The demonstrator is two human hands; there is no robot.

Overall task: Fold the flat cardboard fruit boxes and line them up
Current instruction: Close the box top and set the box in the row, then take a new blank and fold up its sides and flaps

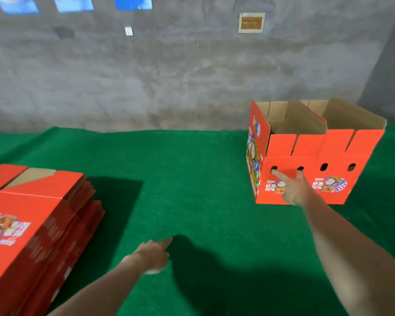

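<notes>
Folded fruit box [283,163], red w/ cartoon print, stands upright at the far right of the table [192,179], top flaps up, brown inside showing. A second folded box [342,160] of the same kind sits touching its right side, so the two make one row near the wall [169,76]. Right hand [293,190] is on the first box's front panel: fingers [281,175] straight & spread, index tip at the left vent hole, another finger at the next hole, nothing gripped. Left hand [154,254] is low over the green table near centre, fingers straight & together, holding nothing; can't tell if it touches the surface. Stack of flat boxes [32,224], red, lies at the left edge, well apart from the folded pair. On the grey wall: blue posters [73,3] top left, a small framed plaque [251,22] top right.
</notes>
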